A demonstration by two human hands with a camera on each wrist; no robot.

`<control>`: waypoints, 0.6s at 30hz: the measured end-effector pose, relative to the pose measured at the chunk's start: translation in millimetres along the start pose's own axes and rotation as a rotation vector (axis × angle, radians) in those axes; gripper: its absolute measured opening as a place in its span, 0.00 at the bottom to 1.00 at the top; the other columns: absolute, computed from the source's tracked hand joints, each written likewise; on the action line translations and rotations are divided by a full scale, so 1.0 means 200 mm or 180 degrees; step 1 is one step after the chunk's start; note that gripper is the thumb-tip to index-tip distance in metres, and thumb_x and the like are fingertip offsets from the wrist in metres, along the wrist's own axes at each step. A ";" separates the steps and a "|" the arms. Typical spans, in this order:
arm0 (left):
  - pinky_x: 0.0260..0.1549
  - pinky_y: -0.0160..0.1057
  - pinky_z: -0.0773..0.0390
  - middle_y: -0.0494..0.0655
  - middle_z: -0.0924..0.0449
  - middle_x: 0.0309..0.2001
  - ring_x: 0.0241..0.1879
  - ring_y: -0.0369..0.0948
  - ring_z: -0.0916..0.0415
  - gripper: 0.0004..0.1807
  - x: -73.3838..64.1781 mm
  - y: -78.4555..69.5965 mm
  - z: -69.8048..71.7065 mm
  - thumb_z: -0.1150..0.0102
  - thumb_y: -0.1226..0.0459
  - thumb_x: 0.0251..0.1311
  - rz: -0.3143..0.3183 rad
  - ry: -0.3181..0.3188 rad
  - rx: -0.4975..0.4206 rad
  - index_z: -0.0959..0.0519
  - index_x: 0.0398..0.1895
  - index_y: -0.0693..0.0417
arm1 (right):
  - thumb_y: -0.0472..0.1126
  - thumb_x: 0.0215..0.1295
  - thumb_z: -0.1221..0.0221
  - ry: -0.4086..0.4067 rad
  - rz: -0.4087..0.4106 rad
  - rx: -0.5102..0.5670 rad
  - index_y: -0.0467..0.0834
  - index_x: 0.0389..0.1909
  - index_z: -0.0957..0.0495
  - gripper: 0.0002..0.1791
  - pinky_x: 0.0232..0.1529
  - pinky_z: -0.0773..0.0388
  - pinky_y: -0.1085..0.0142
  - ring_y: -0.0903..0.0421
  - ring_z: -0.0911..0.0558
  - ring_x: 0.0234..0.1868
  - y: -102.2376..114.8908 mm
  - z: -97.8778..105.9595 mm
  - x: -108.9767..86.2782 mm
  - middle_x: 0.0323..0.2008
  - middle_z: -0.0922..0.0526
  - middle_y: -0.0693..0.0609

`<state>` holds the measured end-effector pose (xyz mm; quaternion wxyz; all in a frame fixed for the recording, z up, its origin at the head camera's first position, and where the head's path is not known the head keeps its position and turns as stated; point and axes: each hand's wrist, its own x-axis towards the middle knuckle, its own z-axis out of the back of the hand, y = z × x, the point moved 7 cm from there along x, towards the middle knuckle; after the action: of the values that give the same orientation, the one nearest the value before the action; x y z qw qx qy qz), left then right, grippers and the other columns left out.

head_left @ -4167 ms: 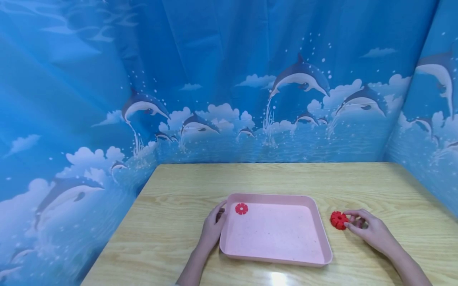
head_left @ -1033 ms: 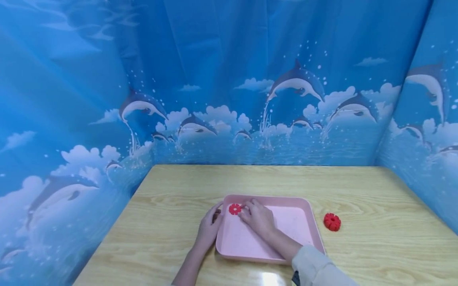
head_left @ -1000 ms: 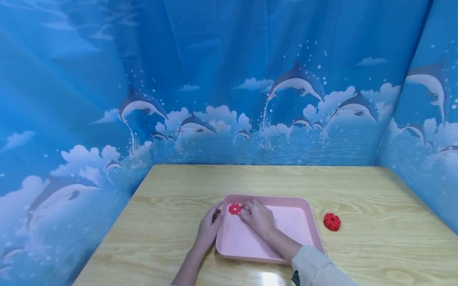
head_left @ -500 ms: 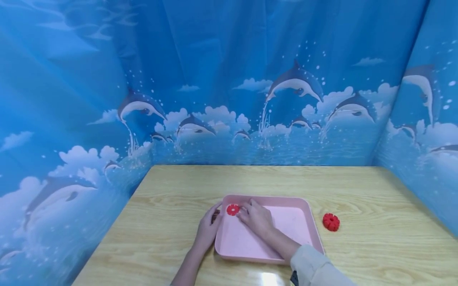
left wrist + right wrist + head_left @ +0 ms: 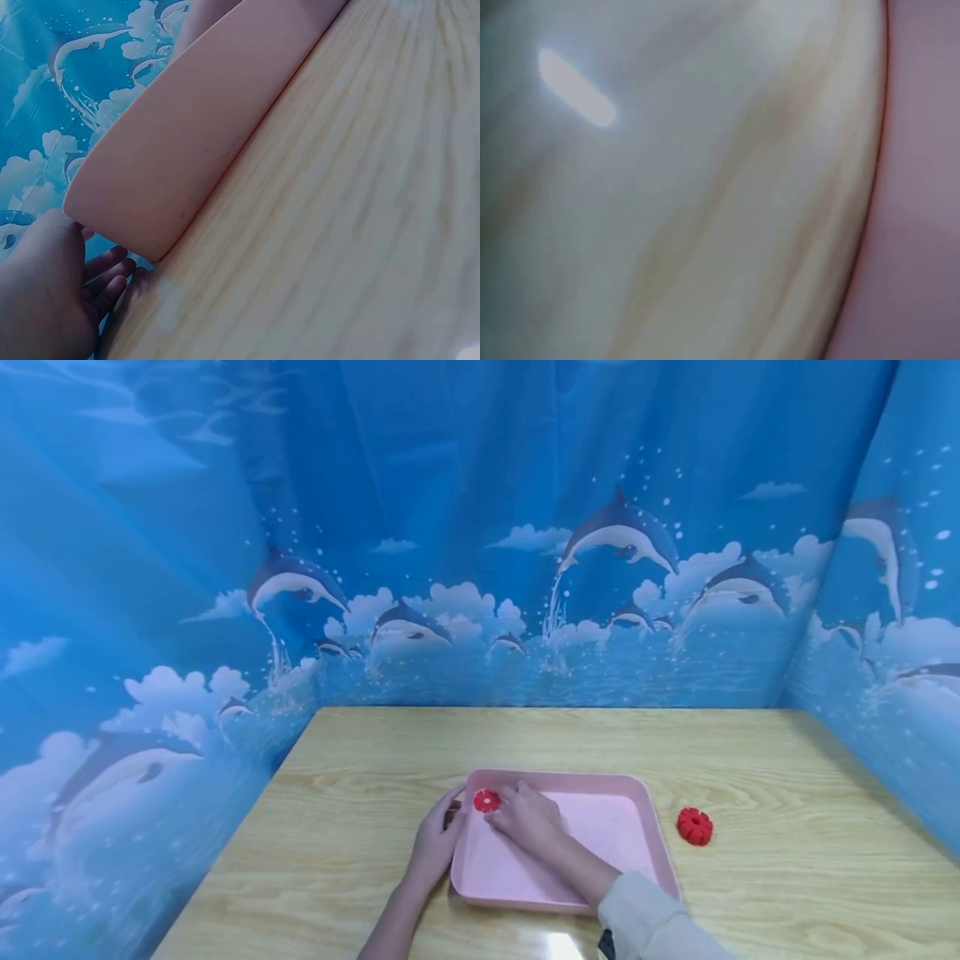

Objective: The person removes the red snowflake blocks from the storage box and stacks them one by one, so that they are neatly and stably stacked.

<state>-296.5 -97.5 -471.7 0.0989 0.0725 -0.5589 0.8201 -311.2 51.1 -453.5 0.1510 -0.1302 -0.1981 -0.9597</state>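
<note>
My left hand (image 5: 435,837) rests against the far-left corner of a shallow pink tray (image 5: 570,906). In the left wrist view, the fingers (image 5: 105,281) lie loosely bent outside the corner, apart from one another. Inside the tray, near that corner, lies a flat red notched disc (image 5: 487,801) with a hole in its middle. My right hand (image 5: 534,821) reaches into the tray, fingertips just right of this disc; whether they pinch anything is hidden under the hand. The right wrist view shows tabletop and tray side without fingers.
Right of the tray, a thicker red notched piece (image 5: 695,827), looking like a stack of such discs, sits on the wooden table (image 5: 787,793). A blue dolphin-print curtain (image 5: 465,527) encloses the back and sides.
My right hand went from the red stack at the right into the tray, then shifted slightly left towards the disc. The left hand keeps its place at the tray.
</note>
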 end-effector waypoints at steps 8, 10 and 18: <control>0.45 0.44 0.25 0.52 0.26 0.45 0.44 0.47 0.27 0.21 -0.01 0.00 -0.03 0.50 0.60 0.65 0.0024 0.0016 -0.0022 0.31 0.61 0.52 | 0.52 0.49 0.33 0.0004 -0.0319 0.0383 0.40 0.45 0.23 0.26 0.29 0.24 0.61 0.53 0.21 0.32 -0.01 -0.01 0.01 0.37 0.21 0.48; 0.45 0.45 0.25 0.52 0.26 0.45 0.45 0.47 0.27 0.21 -0.01 0.00 -0.02 0.50 0.60 0.65 0.0052 0.0008 -0.0024 0.31 0.61 0.51 | 0.52 0.48 0.33 -0.0022 -0.0339 0.0429 0.38 0.44 0.23 0.27 0.31 0.23 0.60 0.51 0.21 0.33 0.00 -0.01 0.01 0.37 0.21 0.47; 0.46 0.46 0.26 0.52 0.26 0.46 0.45 0.47 0.27 0.22 0.00 0.01 0.01 0.50 0.58 0.65 0.0065 -0.0001 0.0077 0.31 0.61 0.51 | 0.48 0.48 0.33 -0.0066 -0.0434 0.0548 0.37 0.41 0.24 0.24 0.31 0.22 0.59 0.51 0.22 0.31 0.01 -0.01 0.02 0.35 0.22 0.47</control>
<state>-296.2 -100.0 -472.1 0.0895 0.0681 -0.5497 0.8278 -314.2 47.0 -453.9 0.0939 -0.1128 -0.2897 -0.9458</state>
